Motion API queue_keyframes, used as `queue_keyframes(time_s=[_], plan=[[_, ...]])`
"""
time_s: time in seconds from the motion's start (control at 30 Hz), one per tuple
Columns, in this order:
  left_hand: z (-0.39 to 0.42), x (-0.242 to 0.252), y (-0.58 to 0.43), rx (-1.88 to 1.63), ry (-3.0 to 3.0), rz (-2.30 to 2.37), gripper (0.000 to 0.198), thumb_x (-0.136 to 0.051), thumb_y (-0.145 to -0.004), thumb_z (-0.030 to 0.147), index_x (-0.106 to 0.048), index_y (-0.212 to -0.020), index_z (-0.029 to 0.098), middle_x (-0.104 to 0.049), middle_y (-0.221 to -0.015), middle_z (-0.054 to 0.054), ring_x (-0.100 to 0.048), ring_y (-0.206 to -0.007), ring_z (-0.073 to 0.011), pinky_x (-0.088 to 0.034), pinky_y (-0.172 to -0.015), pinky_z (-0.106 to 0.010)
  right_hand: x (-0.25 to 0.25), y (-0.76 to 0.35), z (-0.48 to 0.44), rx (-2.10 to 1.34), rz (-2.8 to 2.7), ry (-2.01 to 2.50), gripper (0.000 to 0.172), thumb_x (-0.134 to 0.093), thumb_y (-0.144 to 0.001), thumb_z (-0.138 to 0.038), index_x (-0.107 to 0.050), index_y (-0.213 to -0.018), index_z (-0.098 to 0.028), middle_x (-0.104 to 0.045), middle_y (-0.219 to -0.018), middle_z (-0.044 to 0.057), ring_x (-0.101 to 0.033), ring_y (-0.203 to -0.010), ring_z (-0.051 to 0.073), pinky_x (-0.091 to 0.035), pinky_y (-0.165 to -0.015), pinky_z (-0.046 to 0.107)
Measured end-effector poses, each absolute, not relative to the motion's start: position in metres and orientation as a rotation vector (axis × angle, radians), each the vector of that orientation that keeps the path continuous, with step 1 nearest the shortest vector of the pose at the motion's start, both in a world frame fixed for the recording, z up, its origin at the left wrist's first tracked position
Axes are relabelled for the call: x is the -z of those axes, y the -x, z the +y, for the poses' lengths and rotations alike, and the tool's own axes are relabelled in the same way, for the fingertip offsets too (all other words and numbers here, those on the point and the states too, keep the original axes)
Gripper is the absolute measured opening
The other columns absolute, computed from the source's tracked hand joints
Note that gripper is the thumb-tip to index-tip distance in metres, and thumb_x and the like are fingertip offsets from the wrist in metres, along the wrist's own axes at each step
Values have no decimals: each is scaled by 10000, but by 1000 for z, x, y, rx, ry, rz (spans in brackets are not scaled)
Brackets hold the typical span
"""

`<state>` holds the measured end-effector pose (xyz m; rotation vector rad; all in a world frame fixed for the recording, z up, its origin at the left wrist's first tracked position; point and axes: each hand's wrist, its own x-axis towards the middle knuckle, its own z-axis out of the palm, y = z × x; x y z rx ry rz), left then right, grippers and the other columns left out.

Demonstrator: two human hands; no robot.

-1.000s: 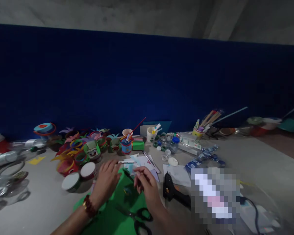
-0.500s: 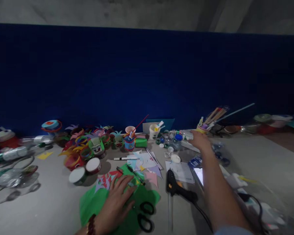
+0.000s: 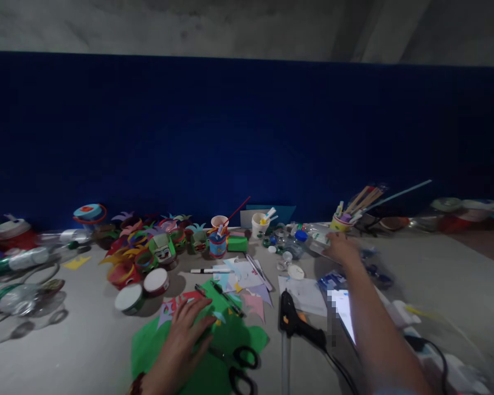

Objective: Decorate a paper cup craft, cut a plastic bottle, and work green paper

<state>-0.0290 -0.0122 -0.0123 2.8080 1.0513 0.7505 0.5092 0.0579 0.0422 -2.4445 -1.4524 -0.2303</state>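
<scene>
My left hand [image 3: 187,329] rests over a green sheet [image 3: 148,351], its fingers stretched out and slightly apart, with nothing held. Close to its right lie black-handled scissors [image 3: 246,357] on the sheet. Red and purple paper scraps are near its fingertips, and dark pens [image 3: 228,299] lie just beyond. Further back, my right hand [image 3: 342,248] reaches across and has its fingers bent round the near end of a clear plastic bottle [image 3: 318,237] with a pale label. The back of the hand hides part of the fingers, and the arm is slightly blurred.
A black glue gun [image 3: 296,318] with its cable lies between my arms, beside a lit phone [image 3: 343,310]. Decorated paper cups [image 3: 162,247] crowd the left. Clear bottles [image 3: 18,299] lie at far left. A cup of brushes and sticks [image 3: 341,220] stands behind my right hand.
My right hand has drawn slightly back and right, and the bottle's label shows more. My left hand has slid a little left and toward me. The view has tilted slightly.
</scene>
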Motion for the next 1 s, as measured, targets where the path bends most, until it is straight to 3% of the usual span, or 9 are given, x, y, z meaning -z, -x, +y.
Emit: queue_keyframes(time_s=[0.1,0.27,0.33,0.4,0.53,0.6,0.67,0.8,1.0], plan=[[-10,5,28,-765,-2769,1066,282,-568,-909,186,-657,-1158,284,-588,-1375,-102,-498,-1306,-311,-398,-1077,-579,-61,-517,51,113,-1376,2413,312,-756,-711,-230,-694,-988,-99,-686,-1109,266,-643,-1052,411,-471,-852,469],[-1,-9,28,-852,-2603,1043,274,-553,-931,195,-650,-1171,286,-594,-1365,-98,-509,-1297,-297,-370,-1106,-565,-107,-508,37,84,-1205,2205,567,-731,-705,-324,-604,-1187,-53,-594,-1258,336,-521,-1214,475,-349,-1007,565],[1,-18,24,-878,-2460,1008,277,-539,-946,210,-638,-1194,283,-591,-1360,-103,-509,-1294,-290,-388,-1098,-538,-122,-487,33,25,-1100,2041,620,-713,-726,-432,-579,-1223,-86,-574,-1292,313,-499,-1236,462,-330,-1024,597],[3,-31,17,-876,-2271,950,276,-538,-960,255,-631,-1218,286,-572,-1380,-106,-497,-1308,-288,-418,-1083,-499,-129,-450,29,-134,-1060,1848,626,-707,-718,-512,-588,-1201,-132,-643,-1208,245,-591,-1133,400,-430,-961,552],[5,-58,-8,-921,-1746,770,378,-613,-927,394,-604,-1285,272,-547,-1417,-117,-487,-1333,-312,-398,-1116,-486,-115,-348,9,-572,-1178,1526,546,-643,-779,-604,-635,-1182,-235,-747,-1020,86,-719,-888,269,-582,-766,398],[8,-64,-22,-890,-1451,661,533,-636,-905,464,-511,-1389,279,-466,-1499,-129,-485,-1341,-330,-439,-1082,-492,-101,-298,-4,-996,-1054,1216,521,-783,-709,-540,-670,-1108,-225,-752,-968,81,-721,-906,288,-586,-784,414],[10,-67,-34,-893,-1299,569,679,-666,-859,548,-446,-1440,273,-394,-1554,-137,-454,-1367,-347,-417,-1102,-506,-87,-260,-15,-1208,-966,1093,496,-831,-686,-498,-675,-1072,-229,-746,-986,77,-710,-953,299,-581,-816,433],[6,-68,-47,-868,-1326,588,951,-784,-755,533,-301,-1519,238,-405,-1544,-158,-419,-1392,-361,-359,-1150,-514,-64,-221,-23,-1235,-974,1098,506,-856,-662,-490,-632,-1038,-237,-721,-1058,78,-678,-1039,299,-559,-871,431],[-7,-60,-41,-885,-1252,645,793,-741,-806,466,-397,-1482,235,-467,-1511,-112,-392,-1417,-347,-323,-1179,-500,-47,-210,-27,-1140,-1143,1165,536,-773,-731,-538,-552,-1116,-238,-680,-1101,88,-661,-1016,275,-550,-788,370]])
